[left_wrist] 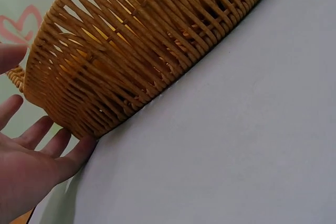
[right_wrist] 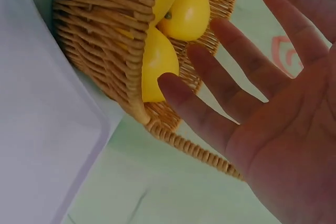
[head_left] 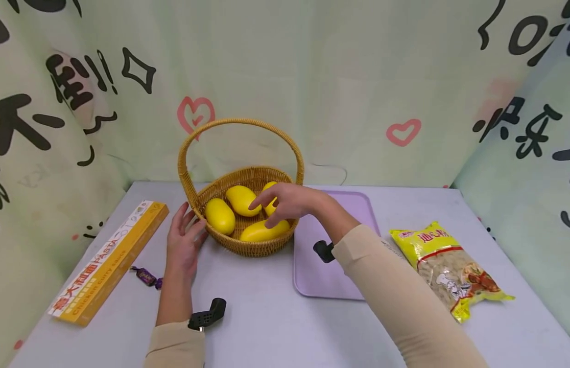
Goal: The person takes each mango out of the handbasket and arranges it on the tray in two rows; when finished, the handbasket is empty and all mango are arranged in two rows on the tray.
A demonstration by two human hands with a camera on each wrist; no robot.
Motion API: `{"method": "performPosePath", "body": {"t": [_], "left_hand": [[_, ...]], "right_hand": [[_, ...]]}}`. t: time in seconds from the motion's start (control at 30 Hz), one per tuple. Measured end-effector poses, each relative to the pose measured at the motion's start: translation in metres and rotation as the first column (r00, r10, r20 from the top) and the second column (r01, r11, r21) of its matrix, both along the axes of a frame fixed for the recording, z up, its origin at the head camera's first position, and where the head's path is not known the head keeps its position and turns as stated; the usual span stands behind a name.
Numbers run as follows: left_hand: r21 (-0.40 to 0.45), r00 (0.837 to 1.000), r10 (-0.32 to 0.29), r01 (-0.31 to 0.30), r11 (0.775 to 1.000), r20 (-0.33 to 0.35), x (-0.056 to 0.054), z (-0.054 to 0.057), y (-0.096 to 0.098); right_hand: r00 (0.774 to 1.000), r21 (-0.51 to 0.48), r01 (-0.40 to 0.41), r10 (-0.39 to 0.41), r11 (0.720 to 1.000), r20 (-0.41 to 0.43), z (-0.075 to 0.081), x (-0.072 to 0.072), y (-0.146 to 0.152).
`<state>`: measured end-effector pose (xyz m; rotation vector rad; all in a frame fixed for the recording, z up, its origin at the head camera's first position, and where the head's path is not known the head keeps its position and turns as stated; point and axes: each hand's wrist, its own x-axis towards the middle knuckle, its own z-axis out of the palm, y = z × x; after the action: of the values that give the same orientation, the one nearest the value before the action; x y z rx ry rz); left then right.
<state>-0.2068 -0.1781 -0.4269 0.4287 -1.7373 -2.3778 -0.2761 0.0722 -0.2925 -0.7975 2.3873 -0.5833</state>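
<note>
A round wicker basket [head_left: 255, 249] with a tall arched handle [head_left: 241, 121] stands towards the back of the table. Several yellow mangoes lie in it: one at the left [head_left: 220, 216], one at the back [head_left: 241, 200], one at the front [head_left: 265, 232] and one at the right, partly hidden by my right hand. My left hand [head_left: 186, 245] rests its fingertips against the basket's left side, low on the wall in the left wrist view. Above the basket's right half hovers my right hand [head_left: 289, 199], fingers spread in the right wrist view [right_wrist: 283, 124], holding nothing.
A lilac tray [head_left: 312, 278] lies right of the basket, under my right forearm. Further right is a yellow food bag [head_left: 450, 271]. At the left lie a long pasta box [head_left: 110, 263] and purple wrapped candies [head_left: 145, 276]. A printed curtain hangs behind the table.
</note>
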Motion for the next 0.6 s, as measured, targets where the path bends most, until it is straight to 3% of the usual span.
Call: {"method": "performPosePath", "body": {"t": [0.17, 0.6], "left_hand": [[-0.038, 1.0, 0.006, -0.005, 0.999, 0.018, 0.0, 0.0, 0.002], [-0.043, 0.999, 0.027, -0.026, 0.999, 0.026, 0.0, 0.0, 0.007]], "right_hand": [[1.0, 0.048, 0.012, -0.013, 0.999, 0.013, -0.007, -0.002, -0.012], [0.999, 0.111, 0.036, -0.038, 0.993, 0.016, -0.024, -0.001, -0.02]]}}
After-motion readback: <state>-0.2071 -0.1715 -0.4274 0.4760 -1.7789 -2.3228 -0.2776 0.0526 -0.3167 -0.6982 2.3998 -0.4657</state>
